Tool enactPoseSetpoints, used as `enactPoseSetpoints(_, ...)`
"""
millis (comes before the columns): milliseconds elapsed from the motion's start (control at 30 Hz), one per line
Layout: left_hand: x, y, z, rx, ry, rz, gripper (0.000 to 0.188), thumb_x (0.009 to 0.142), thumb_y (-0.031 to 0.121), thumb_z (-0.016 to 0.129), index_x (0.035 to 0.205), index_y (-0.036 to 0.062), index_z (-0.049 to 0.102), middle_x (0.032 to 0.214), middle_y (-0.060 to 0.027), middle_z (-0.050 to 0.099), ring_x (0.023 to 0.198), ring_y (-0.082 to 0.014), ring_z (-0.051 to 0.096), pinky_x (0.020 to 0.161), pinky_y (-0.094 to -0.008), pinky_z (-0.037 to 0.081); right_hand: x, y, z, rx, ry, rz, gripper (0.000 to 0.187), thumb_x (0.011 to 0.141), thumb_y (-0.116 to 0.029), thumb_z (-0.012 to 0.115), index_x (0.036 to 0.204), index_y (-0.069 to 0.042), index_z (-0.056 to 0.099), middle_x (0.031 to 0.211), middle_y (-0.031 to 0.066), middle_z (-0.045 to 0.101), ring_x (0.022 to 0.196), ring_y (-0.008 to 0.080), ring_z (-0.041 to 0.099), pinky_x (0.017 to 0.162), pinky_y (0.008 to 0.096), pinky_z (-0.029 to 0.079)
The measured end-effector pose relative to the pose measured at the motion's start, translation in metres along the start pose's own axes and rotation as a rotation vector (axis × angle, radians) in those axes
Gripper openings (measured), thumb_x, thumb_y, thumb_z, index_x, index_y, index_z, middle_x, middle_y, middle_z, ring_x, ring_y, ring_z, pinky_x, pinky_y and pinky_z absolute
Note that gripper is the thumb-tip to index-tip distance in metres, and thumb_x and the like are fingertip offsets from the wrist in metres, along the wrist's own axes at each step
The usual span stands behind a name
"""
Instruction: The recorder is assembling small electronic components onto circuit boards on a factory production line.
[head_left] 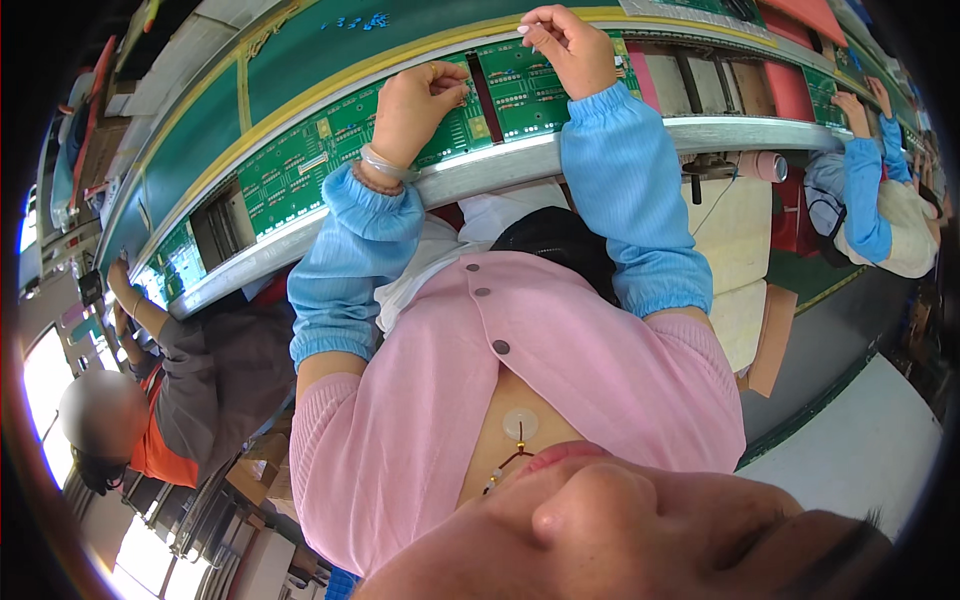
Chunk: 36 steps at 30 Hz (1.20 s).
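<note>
My left hand [408, 112] is over a long green circuit board [290, 178], its thumb and fingers drawn together in a pinch near the board's right end. What the fingertips hold, if anything, is too small to make out. My right hand [578, 58] is raised over the upper edge of a second green circuit board [520, 100]. Its thumb and index finger are also pinched, and I cannot see what lies between them. A narrow dark gap separates the two boards. Small components and rows of holes cover both.
A metal rail [455, 183] runs along the boards' near edge. Small blue parts [375, 20] lie on the green surface [300, 60] beyond. Co-workers sit at the same line, one at left [210, 370], one at right [880, 215]. A pink cylinder [760, 167] is beside the rail.
</note>
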<state>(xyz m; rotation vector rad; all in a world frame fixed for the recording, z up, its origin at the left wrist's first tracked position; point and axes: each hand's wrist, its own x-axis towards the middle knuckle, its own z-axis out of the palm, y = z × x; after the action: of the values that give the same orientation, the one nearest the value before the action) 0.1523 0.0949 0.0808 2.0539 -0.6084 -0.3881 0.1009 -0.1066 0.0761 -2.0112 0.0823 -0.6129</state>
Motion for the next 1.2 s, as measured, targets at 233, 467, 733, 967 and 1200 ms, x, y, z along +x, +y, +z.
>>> enactPoseSetpoints(233, -0.003, -0.001, 0.008, 0.106, 0.062, 0.021, 0.019, 0.073, 0.012, 0.067, 0.09, 0.0032, 0.066, 0.075, -0.0079, 0.067, 0.068, -0.015, 0.065, 0.063, -0.0255, 0.05, -0.002, 0.004, 0.0, 0.044, 0.096, -0.253, 0.009, 0.081, -0.012, 0.062, 0.087, -0.006, 0.059, 0.069, 0.0052, 0.061, 0.063, 0.015, 0.061, 0.056, 0.0256, 0.047)
enactPoseSetpoints(467, -0.008, 0.0, 0.015, 0.181, 0.143, 0.036, 0.016, 0.073, 0.015, 0.067, 0.085, 0.0042, 0.067, 0.073, -0.0088, 0.065, 0.067, -0.0204, 0.064, 0.061, -0.0292, 0.05, 0.0, -0.002, -0.002, -0.094, 0.042, -0.058, 0.01, 0.081, -0.015, 0.062, 0.086, -0.006, 0.06, 0.071, 0.0075, 0.06, 0.062, 0.019, 0.06, 0.056, 0.0281, 0.046)
enactPoseSetpoints(733, -0.008, -0.01, 0.02, 0.401, 0.242, 0.297, 0.015, 0.073, 0.017, 0.067, 0.08, 0.0043, 0.066, 0.081, -0.0099, 0.056, 0.074, -0.0294, 0.056, 0.065, -0.0374, 0.046, 0.0, 0.0, 0.0, 0.037, 0.074, -0.02, 0.01, 0.083, -0.01, 0.057, 0.092, -0.006, 0.059, 0.077, 0.0084, 0.062, 0.067, 0.0206, 0.061, 0.059, 0.0269, 0.047)
enactPoseSetpoints(967, -0.006, -0.012, 0.004, 0.404, 0.266, 0.33, 0.016, 0.076, 0.014, 0.066, 0.088, 0.0038, 0.066, 0.083, -0.0097, 0.058, 0.073, -0.0241, 0.059, 0.062, -0.0316, 0.047, -0.006, 0.017, 0.009, 0.056, -0.12, 0.147, 0.016, 0.084, -0.016, 0.061, 0.097, -0.008, 0.063, 0.077, 0.0025, 0.066, 0.068, 0.0094, 0.061, 0.059, 0.0223, 0.049)
enactPoseSetpoints(1200, -0.082, -0.057, -0.116, 0.595, 0.586, 0.171, 0.019, 0.083, 0.017, 0.059, 0.097, 0.0061, 0.065, 0.097, -0.0106, 0.061, 0.089, -0.027, 0.056, 0.08, -0.0357, 0.042, -0.02, -0.002, 0.009, 0.017, -0.348, 0.185, 0.02, 0.084, -0.007, 0.057, 0.103, -0.006, 0.063, 0.088, 0.0053, 0.066, 0.079, 0.0118, 0.062, 0.062, 0.0243, 0.052)
